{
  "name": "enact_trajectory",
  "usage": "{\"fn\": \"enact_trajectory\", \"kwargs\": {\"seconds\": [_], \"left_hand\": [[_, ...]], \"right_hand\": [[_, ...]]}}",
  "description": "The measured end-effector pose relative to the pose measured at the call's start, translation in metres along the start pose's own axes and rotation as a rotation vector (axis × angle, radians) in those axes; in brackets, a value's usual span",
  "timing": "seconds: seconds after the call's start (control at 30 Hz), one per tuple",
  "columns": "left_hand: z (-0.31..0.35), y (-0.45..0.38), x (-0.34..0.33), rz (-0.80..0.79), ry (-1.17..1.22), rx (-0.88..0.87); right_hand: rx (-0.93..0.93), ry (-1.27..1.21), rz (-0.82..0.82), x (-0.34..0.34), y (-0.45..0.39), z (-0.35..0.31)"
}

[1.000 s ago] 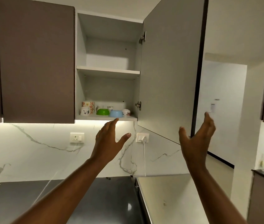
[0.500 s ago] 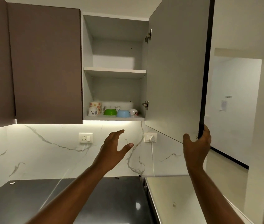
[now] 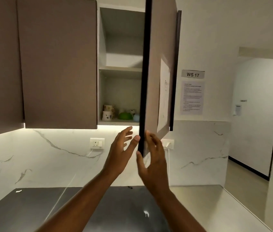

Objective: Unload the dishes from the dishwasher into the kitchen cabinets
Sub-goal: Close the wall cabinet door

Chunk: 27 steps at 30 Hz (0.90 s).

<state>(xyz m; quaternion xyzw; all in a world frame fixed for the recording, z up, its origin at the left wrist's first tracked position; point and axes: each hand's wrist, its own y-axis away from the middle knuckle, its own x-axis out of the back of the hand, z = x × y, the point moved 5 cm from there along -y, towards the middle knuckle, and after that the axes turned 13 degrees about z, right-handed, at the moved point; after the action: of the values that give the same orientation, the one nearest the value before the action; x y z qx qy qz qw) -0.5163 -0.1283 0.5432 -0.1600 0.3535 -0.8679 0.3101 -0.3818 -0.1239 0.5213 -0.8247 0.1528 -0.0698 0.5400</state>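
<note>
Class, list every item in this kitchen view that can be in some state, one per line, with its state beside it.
cabinet door: partly open, edge-on to the camera
left cabinet door: closed
upper shelf: nothing visible on it
lower shelf: holds cups and bowls
green bowl: on the lower shelf
right hand: fingers at the door's bottom corner
left hand: open, holding nothing
right socket: plug inserted
left socket: no plug inserted

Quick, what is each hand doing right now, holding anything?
Left hand: open, fingers spread, holding nothing, thumb near the cabinet door edge.
Right hand: fingers straight against the door's bottom corner, not curled round it.
</note>
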Motion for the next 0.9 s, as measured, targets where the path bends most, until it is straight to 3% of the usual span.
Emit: {"fn": "enact_trajectory", "kwargs": {"seconds": [0.2,0.3,0.6,0.9], "left_hand": [[-0.059,-0.031,0.044,0.127,0.01,0.115],[-0.089,-0.051,0.062,0.165,0.086,0.21],[-0.175,-0.091,0.071,0.242,0.429,0.459],[-0.241,-0.14,0.063,0.33,0.483,0.467]], "right_hand": [[0.222,0.203,-0.377,-0.11,0.014,0.02],[0.303,0.346,-0.457,-0.156,0.016,0.033],[0.294,0.423,-0.357,-0.24,0.02,0.062],[0.383,0.465,-0.349,-0.312,0.015,0.106]]}}
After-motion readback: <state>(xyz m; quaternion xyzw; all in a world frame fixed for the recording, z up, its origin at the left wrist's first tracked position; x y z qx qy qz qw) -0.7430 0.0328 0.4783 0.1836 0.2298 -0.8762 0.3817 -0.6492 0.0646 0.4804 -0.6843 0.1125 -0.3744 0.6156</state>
